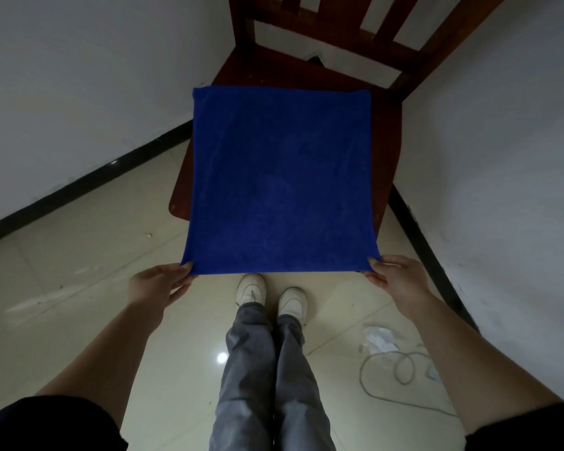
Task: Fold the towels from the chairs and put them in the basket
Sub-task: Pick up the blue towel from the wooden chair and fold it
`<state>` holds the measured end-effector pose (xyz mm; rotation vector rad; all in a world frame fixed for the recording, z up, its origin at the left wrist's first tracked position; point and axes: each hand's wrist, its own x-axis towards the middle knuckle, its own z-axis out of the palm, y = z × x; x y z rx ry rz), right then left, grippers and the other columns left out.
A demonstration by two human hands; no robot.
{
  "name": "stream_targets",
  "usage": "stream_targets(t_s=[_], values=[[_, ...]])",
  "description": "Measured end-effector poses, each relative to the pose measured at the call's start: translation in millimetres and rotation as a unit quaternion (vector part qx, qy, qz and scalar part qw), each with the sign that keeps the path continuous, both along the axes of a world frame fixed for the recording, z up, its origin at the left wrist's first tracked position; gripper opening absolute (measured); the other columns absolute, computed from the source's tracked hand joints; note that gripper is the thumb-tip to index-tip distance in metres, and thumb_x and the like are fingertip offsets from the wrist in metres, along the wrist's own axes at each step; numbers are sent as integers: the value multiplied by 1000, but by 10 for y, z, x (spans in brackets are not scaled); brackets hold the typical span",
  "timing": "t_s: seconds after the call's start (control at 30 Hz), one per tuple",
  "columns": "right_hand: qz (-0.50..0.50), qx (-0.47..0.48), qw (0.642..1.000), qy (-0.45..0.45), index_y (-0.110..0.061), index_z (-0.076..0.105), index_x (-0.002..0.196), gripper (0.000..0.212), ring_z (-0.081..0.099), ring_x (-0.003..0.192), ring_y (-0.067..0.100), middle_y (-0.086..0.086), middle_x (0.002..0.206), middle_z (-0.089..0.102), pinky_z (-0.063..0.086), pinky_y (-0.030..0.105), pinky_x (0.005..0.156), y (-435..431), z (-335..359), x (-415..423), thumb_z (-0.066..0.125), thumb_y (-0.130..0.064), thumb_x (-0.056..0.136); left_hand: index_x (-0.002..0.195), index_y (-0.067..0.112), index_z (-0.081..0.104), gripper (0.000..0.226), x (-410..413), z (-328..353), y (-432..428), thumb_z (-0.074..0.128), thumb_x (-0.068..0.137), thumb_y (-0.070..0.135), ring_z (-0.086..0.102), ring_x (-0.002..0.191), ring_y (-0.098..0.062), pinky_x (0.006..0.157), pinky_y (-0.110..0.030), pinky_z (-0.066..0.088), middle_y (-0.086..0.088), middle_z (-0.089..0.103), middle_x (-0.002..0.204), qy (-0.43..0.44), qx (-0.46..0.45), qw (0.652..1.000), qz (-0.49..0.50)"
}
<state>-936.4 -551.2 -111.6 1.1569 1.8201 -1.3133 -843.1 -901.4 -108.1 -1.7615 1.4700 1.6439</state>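
A dark blue towel [280, 180] is spread flat and square over the seat of a dark wooden chair [264, 70] in the room's corner. Its near edge hangs past the seat's front, stretched taut between my hands. My left hand [158, 283] pinches the near left corner. My right hand [396, 278] pinches the near right corner. The far edge lies on the seat below the chair's slatted back. No basket is in view.
White walls close in on both sides of the chair, with black skirting along the tiled floor. My legs and white shoes [271, 292] stand just in front of the seat. A grey cable [401, 366] and crumpled white paper [378, 338] lie on the floor at right.
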Motion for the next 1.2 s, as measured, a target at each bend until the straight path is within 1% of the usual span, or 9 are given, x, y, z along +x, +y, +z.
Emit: stream_targets(t_s=[0.1, 0.27, 0.43, 0.7, 0.8, 0.87, 0.97, 1.13, 1.2], values=[[-57, -12, 998, -32, 3, 62, 112, 26, 69, 93, 26, 20, 105, 68, 54, 27, 73, 33, -4, 28, 66, -3, 87, 105, 4, 59, 25, 7, 35, -28, 70, 82, 3, 68, 82, -20, 80, -34, 53, -16, 68, 99, -8, 3, 1000, -12], [-17, -1, 994, -108, -3, 66, 111, 24, 68, 91, 23, 15, 100, 70, 54, 30, 71, 56, 89, 68, 63, -1, 87, 120, 8, 53, 36, 37, 182, -58, 59, 88, -6, 67, 86, -29, 77, -42, 54, -19, 66, 105, -58, 17, 997, -54], [-35, -65, 996, -52, -22, 61, 111, 31, 59, 79, 18, 10, 95, 65, 52, 32, 74, -29, 418, -176, 50, -1, 91, 113, 10, 52, 29, -159, 537, -113, 50, 91, -9, 66, 84, -26, 71, -41, 54, -15, 64, 99, -24, 67, 997, -40], [-48, -103, 993, 37, -2, 63, 87, 12, 53, 71, 16, 10, 87, 59, 54, 28, 68, -305, 813, -989, 51, 0, 88, 97, 3, 68, 17, -916, 880, -368, 52, 90, 0, 63, 92, -22, 77, -37, 55, -15, 66, 105, 102, 95, 990, -36], [1, -113, 990, 81, 2, 63, 104, 28, 60, 84, 19, 12, 98, 61, 57, 24, 72, -391, 778, -1273, 53, 13, 80, 100, 4, 69, 20, -1259, 799, -442, 60, 85, -5, 68, 96, -21, 71, -30, 61, -12, 72, 102, 128, 56, 985, -99], [42, -84, 992, 87, 2, 58, 119, 42, 63, 85, 20, 11, 97, 61, 57, 25, 76, -431, 689, -1430, 56, 15, 80, 94, 5, 68, 13, -1463, 726, -454, 61, 86, -3, 73, 77, -16, 63, -27, 61, -8, 75, 81, 128, 23, 985, -116], [84, -37, 991, 92, 1, 58, 124, 42, 66, 81, 18, 9, 92, 63, 59, 22, 73, -460, 522, -1627, 65, 7, 83, 84, 10, 64, 6, -1713, 622, -443, 62, 89, 7, 67, 74, -17, 72, -30, 58, -9, 69, 82, 127, -7, 987, -101], [124, 43, 984, 124, -9, 66, 90, 2, 61, 72, 13, 7, 86, 65, 51, 23, 63, -574, 338, -1973, 65, -8, 88, 78, 17, 65, 8, -2087, 410, -555, 69, 85, 18, 61, 82, -16, 88, -35, 49, -3, 66, 81, 129, -64, 980, -136], [145, 62, 978, 139, -14, 65, 77, 10, 61, 72, 15, 7, 83, 65, 51, 26, 65, -608, 302, -2083, 67, -11, 87, 79, 18, 66, 8, -2195, 357, -604, 70, 85, 21, 62, 93, -20, 94, -37, 47, -2, 68, 87, 126, -61, 980, -138]])
